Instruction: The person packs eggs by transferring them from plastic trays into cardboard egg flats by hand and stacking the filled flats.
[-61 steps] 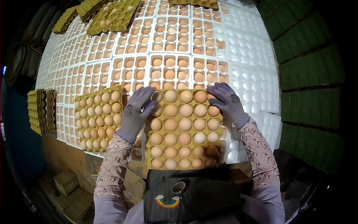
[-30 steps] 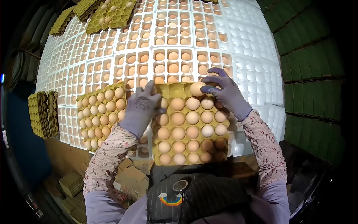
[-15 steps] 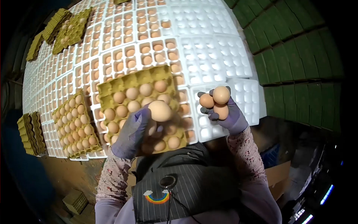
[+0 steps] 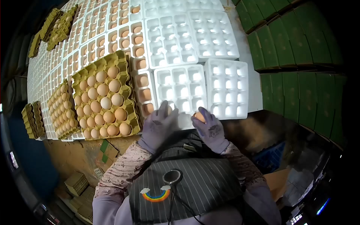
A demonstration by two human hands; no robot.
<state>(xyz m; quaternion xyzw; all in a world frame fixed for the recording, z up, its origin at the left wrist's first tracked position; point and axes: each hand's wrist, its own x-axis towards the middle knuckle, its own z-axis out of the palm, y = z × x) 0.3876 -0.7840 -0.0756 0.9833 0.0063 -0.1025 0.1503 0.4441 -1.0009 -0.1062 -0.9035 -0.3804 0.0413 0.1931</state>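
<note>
Both my hands wear thin grey-purple gloves and work at the near edge of a white foam tray (image 4: 180, 80) with square cells. My left hand (image 4: 159, 125), smeared by motion, reaches into its near left cell, fingers around an egg (image 4: 170, 110) that is mostly hidden. At the near right cell, my right hand (image 4: 210, 129) grips a brown egg (image 4: 199, 117) between thumb and fingers. Whether more eggs are in either palm is hidden. Left of my left hand, a yellow-green egg carton (image 4: 127, 80) holds many brown eggs and rests on the filled foam trays.
More foam trays (image 4: 227, 88) with bare cells adjoin on the right and behind. Egg-filled foam trays (image 4: 99, 47) spread to the left, with another egg carton (image 4: 63, 112) and stacked cartons (image 4: 33, 119) on them. Green boxes (image 4: 288, 48) are stacked along the right.
My view has shifted right. Both hands have come down from above the egg carton and foam trays to the near cells of one foam tray, bringing eggs with them.
</note>
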